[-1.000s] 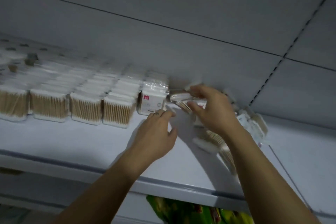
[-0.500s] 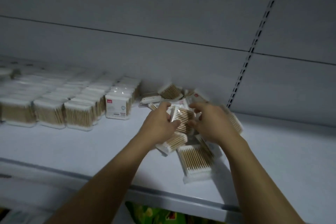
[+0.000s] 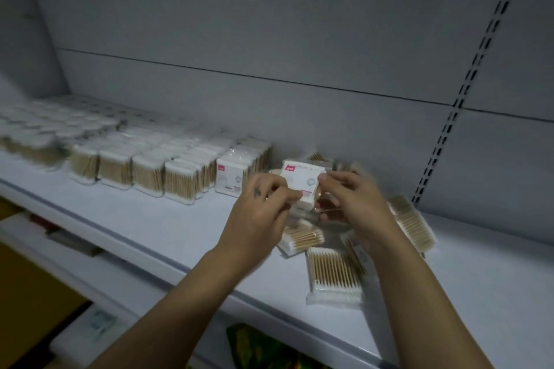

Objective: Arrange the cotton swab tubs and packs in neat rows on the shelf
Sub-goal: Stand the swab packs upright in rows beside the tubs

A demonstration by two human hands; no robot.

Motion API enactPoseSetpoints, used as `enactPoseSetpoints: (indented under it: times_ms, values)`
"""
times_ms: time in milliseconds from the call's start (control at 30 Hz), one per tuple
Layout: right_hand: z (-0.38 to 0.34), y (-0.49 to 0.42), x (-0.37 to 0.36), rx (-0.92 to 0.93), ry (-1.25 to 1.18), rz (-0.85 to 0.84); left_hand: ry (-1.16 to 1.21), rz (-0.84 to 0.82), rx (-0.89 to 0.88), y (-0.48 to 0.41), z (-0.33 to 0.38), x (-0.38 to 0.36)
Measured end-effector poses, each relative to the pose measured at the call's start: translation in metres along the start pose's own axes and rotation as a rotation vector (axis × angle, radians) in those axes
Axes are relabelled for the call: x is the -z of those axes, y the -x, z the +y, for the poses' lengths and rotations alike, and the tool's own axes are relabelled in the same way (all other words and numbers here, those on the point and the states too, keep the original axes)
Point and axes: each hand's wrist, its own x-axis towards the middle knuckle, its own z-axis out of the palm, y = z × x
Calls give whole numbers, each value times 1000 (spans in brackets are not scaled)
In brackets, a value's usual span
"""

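Between both hands stands a white cotton swab pack [image 3: 302,181] with a red label, held upright above a loose pile. My left hand [image 3: 263,207] pinches its left edge and my right hand [image 3: 353,201] grips its right edge. Under and around the hands lie loose swab packs [image 3: 332,274] flat on the white shelf [image 3: 156,234]. To the left, neat rows of swab packs [image 3: 150,172] stand on end, ending in a labelled pack [image 3: 229,175].
The grey back panel [image 3: 269,39] rises right behind the pile. A slotted upright [image 3: 449,129] runs up at the right. Below the shelf's front edge sit lower shelves with a green packet [image 3: 254,347]. Bare shelf lies at the far right.
Both hands picked a labelled pack out of the pile and raised it upright between them. The camera view shifted left and back, showing more of the rows.
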Motion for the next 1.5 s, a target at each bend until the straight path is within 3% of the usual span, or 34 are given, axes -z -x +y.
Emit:
enactPoseSetpoints:
  times_ms: [100, 233, 333, 500, 667, 767, 967, 1200, 1500]
  values:
    - [-3, -2, -14, 66, 59, -116, -62, -43, -26, 11, -8, 13]
    - [-4, -5, -40, 172, 234, -125, -120, -120, 18, 19, -24, 35]
    - [2, -16, -58, 203, 450, -50, -201, -251, 184, 27, -43, 49]
    - [4, -39, -103, 301, 824, -24, -299, -308, 445, 33, -71, 68]
    - [8, -63, -148, 320, 902, 26, -277, -249, 542, 36, -93, 71]
    - [13, -69, -156, 296, 933, 134, -246, -292, 558, 36, -105, 68]
    - [29, -71, -168, 296, 1061, 184, -138, -344, 581, 38, -121, 67]
    - [35, -62, -170, 317, 1093, 136, -1, -387, 495, 34, -117, 63]
    - [19, 6, -70, 266, 1206, 249, 272, -658, 346, 18, -59, 25]
